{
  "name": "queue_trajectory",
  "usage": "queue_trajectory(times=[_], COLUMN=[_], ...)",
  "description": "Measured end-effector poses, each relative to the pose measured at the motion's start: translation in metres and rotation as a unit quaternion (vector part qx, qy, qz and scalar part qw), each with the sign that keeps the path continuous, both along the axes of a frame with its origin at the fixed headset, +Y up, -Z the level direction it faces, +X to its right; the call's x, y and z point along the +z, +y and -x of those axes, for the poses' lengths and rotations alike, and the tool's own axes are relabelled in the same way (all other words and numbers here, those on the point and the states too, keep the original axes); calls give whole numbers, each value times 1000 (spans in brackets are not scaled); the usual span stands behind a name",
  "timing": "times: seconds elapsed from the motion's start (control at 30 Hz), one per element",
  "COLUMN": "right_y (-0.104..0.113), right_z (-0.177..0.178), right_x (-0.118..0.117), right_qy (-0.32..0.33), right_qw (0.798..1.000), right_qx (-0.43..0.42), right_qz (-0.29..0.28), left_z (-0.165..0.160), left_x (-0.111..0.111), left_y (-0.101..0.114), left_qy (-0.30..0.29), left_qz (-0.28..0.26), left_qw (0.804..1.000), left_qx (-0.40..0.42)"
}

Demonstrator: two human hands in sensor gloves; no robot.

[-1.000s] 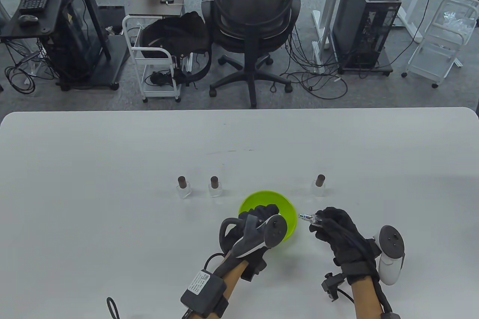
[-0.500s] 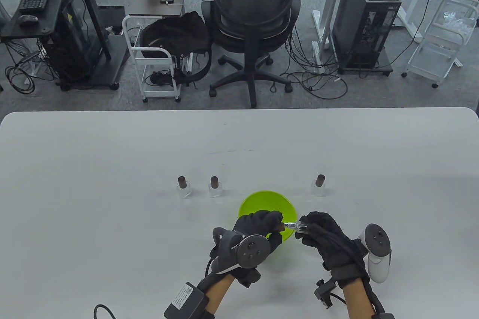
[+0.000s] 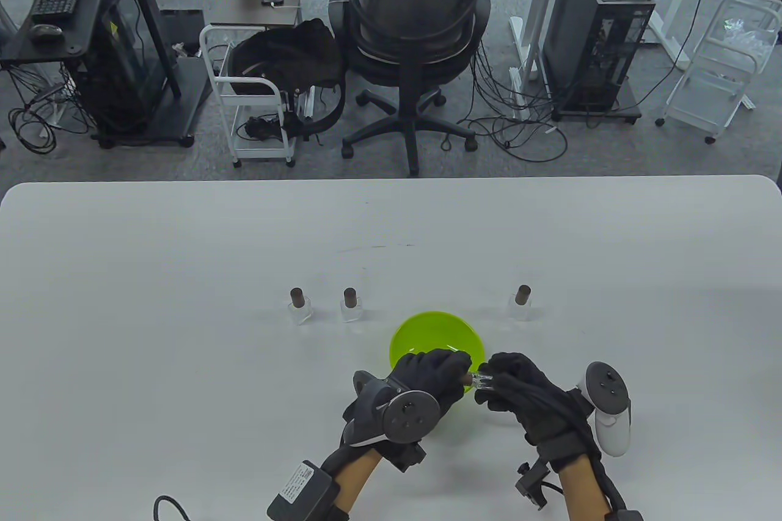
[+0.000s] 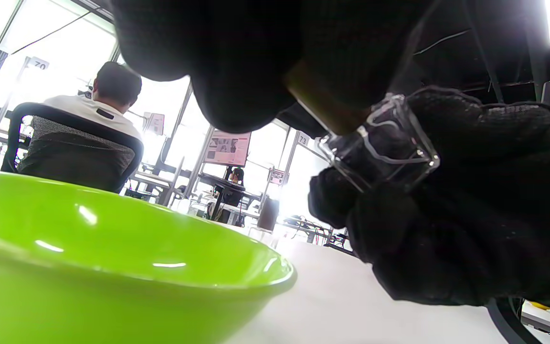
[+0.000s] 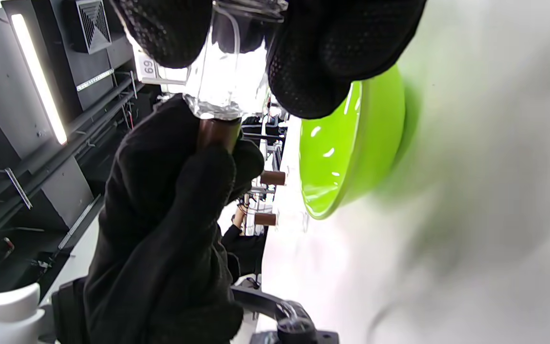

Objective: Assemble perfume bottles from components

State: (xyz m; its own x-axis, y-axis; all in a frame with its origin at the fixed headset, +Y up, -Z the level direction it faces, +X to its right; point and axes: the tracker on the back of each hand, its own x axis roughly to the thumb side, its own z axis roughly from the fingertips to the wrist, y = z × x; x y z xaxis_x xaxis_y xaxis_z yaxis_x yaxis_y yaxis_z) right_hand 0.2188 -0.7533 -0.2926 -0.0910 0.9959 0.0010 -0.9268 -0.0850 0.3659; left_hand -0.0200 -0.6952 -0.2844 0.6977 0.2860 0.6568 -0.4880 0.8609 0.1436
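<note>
My right hand [image 3: 498, 377] grips a small clear glass bottle [image 3: 484, 379] lying sideways just above the near rim of the green bowl [image 3: 427, 331]. My left hand [image 3: 449, 369] pinches a brown cap [image 3: 465, 378] that sits against the bottle's neck. In the left wrist view the brown cap [image 4: 325, 107] meets the clear bottle [image 4: 382, 143] held in the black right glove. In the right wrist view the bottle [image 5: 229, 76] hangs between my fingers with the cap [image 5: 217, 134] below it in the left hand. Three capped bottles [image 3: 299, 306] [image 3: 350, 305] [image 3: 521, 302] stand on the table.
The white table [image 3: 183, 374] reaches to a far edge, beyond which stand an office chair [image 3: 415, 26], a white cart [image 3: 256, 93] and computer towers. A person sits in a chair in the left wrist view's background [image 4: 89, 124].
My left hand came out of the bowl with a brown cap and met my right hand. The right hand moved left and nearer, bringing the bottle's neck into the cap.
</note>
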Motion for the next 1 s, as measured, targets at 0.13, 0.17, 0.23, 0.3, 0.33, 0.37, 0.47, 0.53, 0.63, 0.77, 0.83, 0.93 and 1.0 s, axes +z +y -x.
queue_trajectory(times=[0.13, 0.17, 0.23, 0.3, 0.33, 0.37, 0.47, 0.53, 0.63, 0.77, 0.83, 0.93, 1.0], right_y=[1, 1, 2, 3, 3, 1, 3, 8, 16, 24, 27, 29, 30], right_z=[2, 2, 2, 6, 5, 5, 5, 6, 10, 15, 15, 11, 8], right_x=[-1, -1, 0, 1, 1, -1, -2, -2, -2, -1, 1, 2, 4], right_qy=[7, 10, 8, 4, 4, 5, 19, 45, 84, 113, 99, 74, 49], right_qw=[1000, 1000, 1000, 1000, 999, 999, 999, 998, 988, 969, 964, 963, 963], right_qx=[11, 9, 8, 26, 38, 40, 37, 54, 122, 211, 237, 245, 247], right_qz=[0, 0, -1, -5, 0, -1, -1, -8, -30, -54, -69, -85, -97], left_z=[2, 2, 2, 0, 0, 0, 2, 3, 2, -6, -9, -7, 1], left_x=[-1, -1, -2, -3, -3, -3, -2, -2, -1, 3, 4, 3, 2], left_y=[0, 1, 2, -1, -4, -5, -4, 0, 5, 10, 14, 24, 30], left_qy=[-10, -12, -14, -22, -12, -19, -25, -33, -47, -63, -65, -53, -29], left_qz=[-11, -13, -13, -6, -6, -18, -23, -31, -34, -46, -42, -18, -12], left_qw=[1000, 1000, 1000, 1000, 1000, 1000, 999, 999, 998, 997, 996, 997, 998], left_qx=[5, 11, 22, 4, 6, 2, 8, 8, 2, -26, -42, -56, -59])
